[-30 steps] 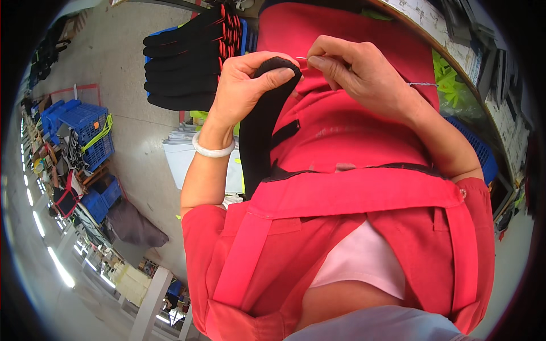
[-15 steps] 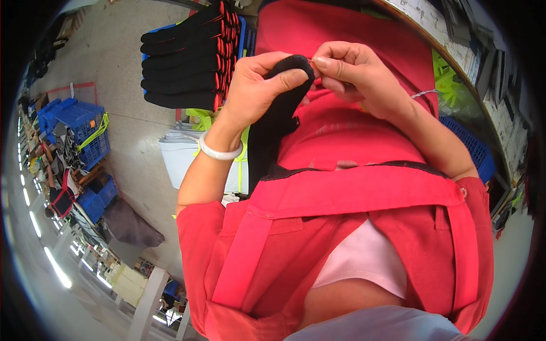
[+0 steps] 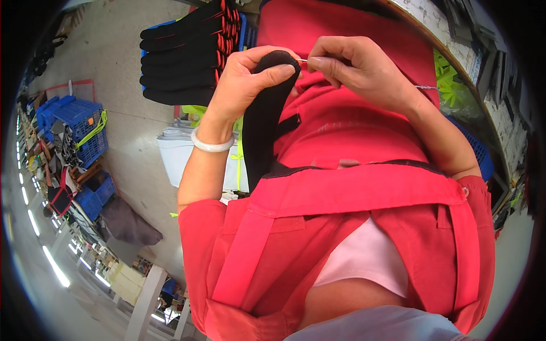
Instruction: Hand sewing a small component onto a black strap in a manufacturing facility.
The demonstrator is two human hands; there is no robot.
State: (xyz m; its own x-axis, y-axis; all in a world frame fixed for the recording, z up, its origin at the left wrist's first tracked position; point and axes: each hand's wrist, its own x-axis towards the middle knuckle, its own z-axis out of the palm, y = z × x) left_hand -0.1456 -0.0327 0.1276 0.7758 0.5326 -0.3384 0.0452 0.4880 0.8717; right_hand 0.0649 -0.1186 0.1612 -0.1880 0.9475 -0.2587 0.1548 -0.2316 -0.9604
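My left hand (image 3: 234,85) grips the rounded upper end of a long black sock-like fabric piece (image 3: 263,116), thumb on the near face and fingers behind. The piece hangs down towards my waist over the red apron (image 3: 352,145). Just right of its edge, my right hand (image 3: 361,74) pinches a thin, shiny needle-like tool (image 3: 302,59). That tool's tip points left and meets the fabric's rim; whether it pierces the cloth I cannot tell. A white bangle (image 3: 212,143) circles my left wrist.
Stacked black pieces with red edges (image 3: 182,59) fill a blue crate at upper left. Below it sits a pile of white sheets (image 3: 176,153) with yellow-green ties. A bench edge (image 3: 424,20) runs along the right, near another blue crate (image 3: 473,145). More blue crates (image 3: 85,128) stand far left.
My left hand and the black piece have shifted slightly left. My right hand has turned a little and moved left, and the thin tool now shows between the hands.
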